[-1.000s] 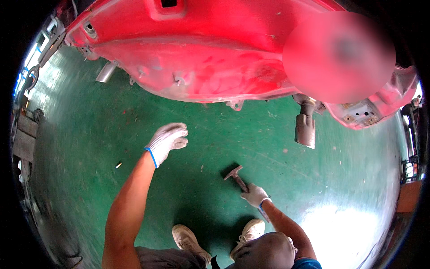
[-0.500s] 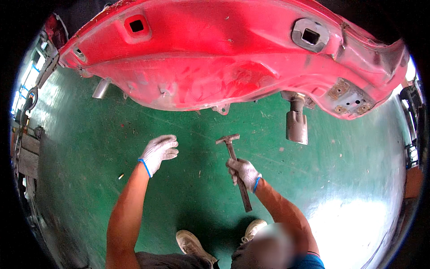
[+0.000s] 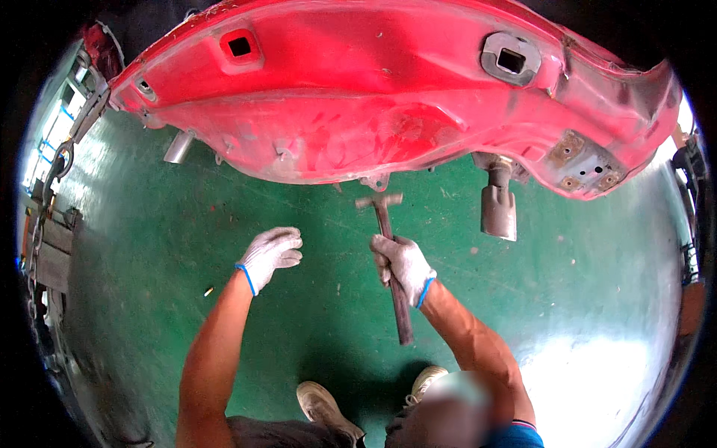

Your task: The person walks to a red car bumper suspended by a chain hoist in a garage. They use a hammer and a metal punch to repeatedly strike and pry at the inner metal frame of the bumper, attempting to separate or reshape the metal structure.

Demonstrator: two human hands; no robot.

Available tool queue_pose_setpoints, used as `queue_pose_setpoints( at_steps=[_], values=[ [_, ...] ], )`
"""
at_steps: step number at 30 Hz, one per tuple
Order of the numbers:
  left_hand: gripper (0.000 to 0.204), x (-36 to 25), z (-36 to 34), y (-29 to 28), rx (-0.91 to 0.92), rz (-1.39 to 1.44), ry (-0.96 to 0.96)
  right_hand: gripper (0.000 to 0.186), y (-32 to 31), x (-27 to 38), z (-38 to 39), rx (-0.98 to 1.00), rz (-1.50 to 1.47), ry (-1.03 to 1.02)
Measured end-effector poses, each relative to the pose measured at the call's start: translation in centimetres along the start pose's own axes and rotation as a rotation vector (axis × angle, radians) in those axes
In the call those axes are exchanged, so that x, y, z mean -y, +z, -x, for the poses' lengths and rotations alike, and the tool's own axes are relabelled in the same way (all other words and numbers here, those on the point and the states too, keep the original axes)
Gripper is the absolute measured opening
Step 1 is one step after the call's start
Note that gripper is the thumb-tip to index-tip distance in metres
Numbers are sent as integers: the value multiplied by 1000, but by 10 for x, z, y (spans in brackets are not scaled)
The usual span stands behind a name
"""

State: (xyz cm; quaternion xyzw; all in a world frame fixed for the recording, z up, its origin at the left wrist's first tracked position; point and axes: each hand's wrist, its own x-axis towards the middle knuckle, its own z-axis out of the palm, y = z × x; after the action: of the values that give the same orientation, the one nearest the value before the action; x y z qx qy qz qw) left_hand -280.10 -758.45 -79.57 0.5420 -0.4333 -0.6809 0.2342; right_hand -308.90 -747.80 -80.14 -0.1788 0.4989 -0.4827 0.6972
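My right hand [image 3: 405,265], in a white knit glove with a blue cuff, is closed round the handle of a hammer [image 3: 383,218]. The hammer's head points away from me, just short of the lower edge of a red car body panel [image 3: 358,134] in this view; I cannot tell whether they touch. To the left, my left hand [image 3: 272,255] wears a matching glove and hangs in the air with nothing in it. Its fingers are bent loosely, with the thumb side apart from them.
An exhaust tailpipe [image 3: 498,209] sticks out under the panel on the right, a smaller pipe [image 3: 178,147] on the left. A chain [image 3: 60,166] hangs at the far left. My shoes [image 3: 321,407] stand on the green floor [image 3: 149,336].
My right hand has moved the hammer away from me, so its head is nearer the red panel. My left hand has hardly shifted. The whole view has turned slightly.
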Motion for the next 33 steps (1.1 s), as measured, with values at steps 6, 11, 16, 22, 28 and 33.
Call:
queue_pose_setpoints(
  at_steps=[6, 11, 16, 22, 28, 33],
  values=[
    [41, 2, 2, 4, 4, -60, -18, 24, 13, -5, 21, -36, 5, 2],
    [43, -6, 3, -3, -7, -88, 38, 23, 36, 14, 30, -32, 20, -97],
    [43, -6, 5, -3, 3, -65, 3, 22, 22, -5, 18, -42, -99, 46],
    [43, 2, 2, 2, 4, -91, -10, 20, 26, 5, 40, -63, 102, -150],
    [41, 2, 3, -4, -22, -73, 15, 23, 39, 25, 43, 14, -22, -8],
    [37, -5, 0, -26, 102, -455, 30, 19, 48, -17, 31, -33, 144, 130]
  ],
)
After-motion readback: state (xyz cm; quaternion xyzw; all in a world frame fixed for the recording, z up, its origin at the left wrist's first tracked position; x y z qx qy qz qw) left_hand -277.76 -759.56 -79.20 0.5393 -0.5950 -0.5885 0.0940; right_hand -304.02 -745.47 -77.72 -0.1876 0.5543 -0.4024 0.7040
